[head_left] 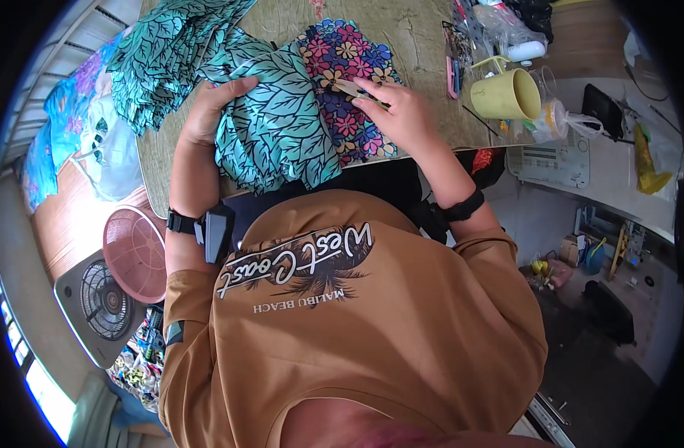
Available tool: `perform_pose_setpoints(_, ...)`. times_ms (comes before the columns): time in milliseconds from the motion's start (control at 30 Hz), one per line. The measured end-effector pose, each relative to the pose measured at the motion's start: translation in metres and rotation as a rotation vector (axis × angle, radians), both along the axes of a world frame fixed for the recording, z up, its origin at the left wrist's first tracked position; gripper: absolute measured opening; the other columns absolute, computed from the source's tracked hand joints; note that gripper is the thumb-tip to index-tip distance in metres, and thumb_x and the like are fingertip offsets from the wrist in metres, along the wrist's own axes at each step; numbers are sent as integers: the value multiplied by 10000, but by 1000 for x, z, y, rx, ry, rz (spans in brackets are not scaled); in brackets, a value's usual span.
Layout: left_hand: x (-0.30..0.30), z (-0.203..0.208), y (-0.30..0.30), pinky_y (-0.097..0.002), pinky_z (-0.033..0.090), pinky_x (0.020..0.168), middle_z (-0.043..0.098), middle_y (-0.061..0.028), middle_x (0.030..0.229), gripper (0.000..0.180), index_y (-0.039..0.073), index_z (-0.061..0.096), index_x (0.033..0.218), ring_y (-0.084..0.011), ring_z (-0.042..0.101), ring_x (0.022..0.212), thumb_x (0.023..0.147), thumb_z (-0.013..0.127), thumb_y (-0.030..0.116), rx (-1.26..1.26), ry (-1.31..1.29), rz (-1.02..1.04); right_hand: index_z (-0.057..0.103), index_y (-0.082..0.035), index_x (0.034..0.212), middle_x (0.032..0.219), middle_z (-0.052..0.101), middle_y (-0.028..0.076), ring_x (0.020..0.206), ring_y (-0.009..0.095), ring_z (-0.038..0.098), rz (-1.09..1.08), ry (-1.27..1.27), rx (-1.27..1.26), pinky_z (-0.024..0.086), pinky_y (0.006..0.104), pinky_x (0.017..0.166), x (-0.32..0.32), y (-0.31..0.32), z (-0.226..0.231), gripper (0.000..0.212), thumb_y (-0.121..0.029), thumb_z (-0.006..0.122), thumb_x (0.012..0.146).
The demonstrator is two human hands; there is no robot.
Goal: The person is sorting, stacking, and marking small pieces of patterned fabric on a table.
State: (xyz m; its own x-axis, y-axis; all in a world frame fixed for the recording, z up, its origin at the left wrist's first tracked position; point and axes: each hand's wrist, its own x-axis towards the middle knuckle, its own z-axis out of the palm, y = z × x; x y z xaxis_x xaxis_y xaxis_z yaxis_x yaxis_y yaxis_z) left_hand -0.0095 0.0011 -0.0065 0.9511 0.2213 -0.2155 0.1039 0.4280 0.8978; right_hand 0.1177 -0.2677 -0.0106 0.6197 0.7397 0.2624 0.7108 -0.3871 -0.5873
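Note:
My left hand grips the edge of a teal cloth with a black leaf print, its thumb lying on top and its fingers hidden beneath. The cloth is bunched and hangs over the table's near edge. On its right lies a dark floral cloth with pink, blue and cream flowers. Over that floral cloth my right hand is closed around a small pointed tool, pale at the tip with some green by the fingers, which resembles thread snips. Its tip points left toward the leaf-print cloth.
A thick pile of leaf-print pieces covers the table's left end. A yellow mug lies tipped at the right, near pink-handled scissors and plastic bags. Left of the table are a pink basket and a fan.

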Motion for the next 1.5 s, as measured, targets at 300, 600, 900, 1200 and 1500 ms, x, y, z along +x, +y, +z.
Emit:
perform_pose_setpoints(300,1,4,-2,-318,498,855,660,-118,1005,365,-42,589,1106,-203,641,899,778,640,111,-2,12,-15,662,-158,1117,809,650,107,692,248,617,-8,-23,-53,484,326,617,1,10,0,349,-325,664,811)
perform_pose_setpoints(600,-1,6,-6,-325,495,861,658,-126,1017,382,-55,596,1094,-207,640,905,775,652,148,42,31,10,673,-166,1098,842,665,105,701,254,624,-30,44,-123,494,325,635,2,12,5,340,-335,666,803)
perform_pose_setpoints(900,0,9,-10,-324,505,841,658,-131,1007,369,-60,591,1098,-211,644,892,778,641,117,-7,7,26,671,-150,1094,904,678,127,783,245,655,-46,198,-172,501,310,676,5,15,11,322,-306,664,812)
perform_pose_setpoints(1200,0,2,-6,-326,509,834,657,-131,1008,372,-61,589,1099,-214,646,886,774,646,110,6,21,33,672,-136,1088,924,679,145,773,241,662,-41,232,-199,499,299,686,7,14,13,317,-301,664,818)
perform_pose_setpoints(1500,1,7,-8,-317,532,784,660,-127,962,331,-62,586,1072,-202,651,835,764,644,45,-42,10,42,672,-129,1085,885,680,140,728,223,658,-54,169,-234,492,285,651,5,16,16,317,-294,671,814)
